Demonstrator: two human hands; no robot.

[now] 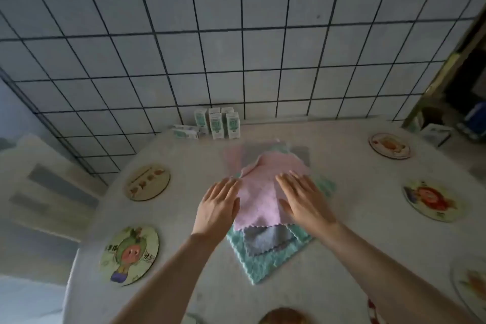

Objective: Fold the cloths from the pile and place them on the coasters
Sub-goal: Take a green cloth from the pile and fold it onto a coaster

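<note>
Pile: the pile point(265, 241) lies in the middle of the desk point(363, 239), right in front of the person. It is green at the bottom, grey over that and pink on top.
Pink cloth: the pink cloth point(259, 205) is soft and fluffy with a wavy edge. Its long side runs away from the person and leans a bit right.
Left hand: the left hand point(219, 205) lies flat on the cloth's left edge.
Right hand: the right hand point(302, 198) lies flat on its right part.
Fingers: the fingers point(292, 179) of both hands are straight and a little apart. They press down and grab nothing.
Next move: I think a fold comes next. The cloth sits between the hands, so both are just as near.
Coasters: bare coasters point(130, 255) lie left and right, well apart from the pile.
Back: small boxes point(218, 123) stand by the tiled wall point(236, 34).
</note>
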